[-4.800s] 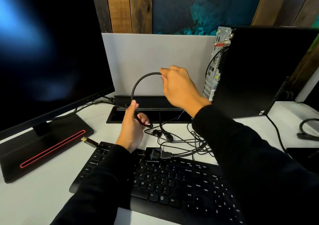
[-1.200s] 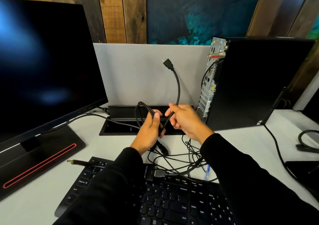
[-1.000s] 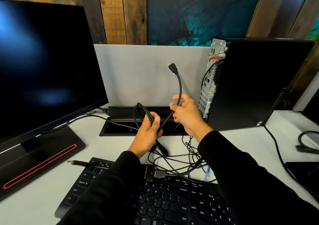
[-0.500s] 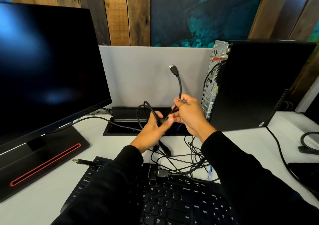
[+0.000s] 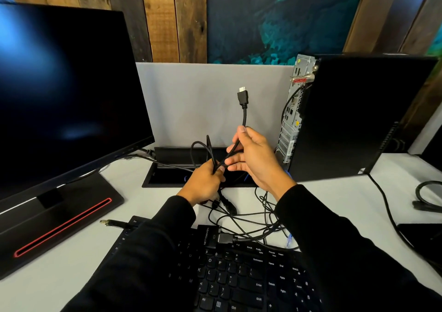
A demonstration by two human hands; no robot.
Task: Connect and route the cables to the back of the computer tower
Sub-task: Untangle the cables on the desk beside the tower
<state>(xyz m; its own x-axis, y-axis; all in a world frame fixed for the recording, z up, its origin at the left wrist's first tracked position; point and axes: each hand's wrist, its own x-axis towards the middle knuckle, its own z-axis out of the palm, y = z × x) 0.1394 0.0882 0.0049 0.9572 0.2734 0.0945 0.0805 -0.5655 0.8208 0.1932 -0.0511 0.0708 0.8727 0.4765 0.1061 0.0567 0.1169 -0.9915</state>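
A black cable (image 5: 244, 116) with a flat plug (image 5: 243, 97) at its tip stands up in front of the grey divider. My right hand (image 5: 254, 158) pinches this cable a little below the plug. My left hand (image 5: 204, 182) grips the looped part of the same cable lower down, just left of the right hand. The black computer tower (image 5: 354, 118) stands at the right, and its metal back panel (image 5: 293, 111) with ports faces left toward my hands. One thin cable is plugged in there.
A large dark monitor (image 5: 64, 91) on a red-striped stand fills the left. A black keyboard (image 5: 234, 276) lies near me under my sleeves. Several tangled cables (image 5: 251, 221) lie between keyboard and an open cable tray (image 5: 167, 175). Another cable (image 5: 428, 197) lies far right.
Over the last second my hands stayed close together on the cable. The right hand slid its pinch higher and the plug end now stands straighter. Earlier the cable was an arch between both hands.
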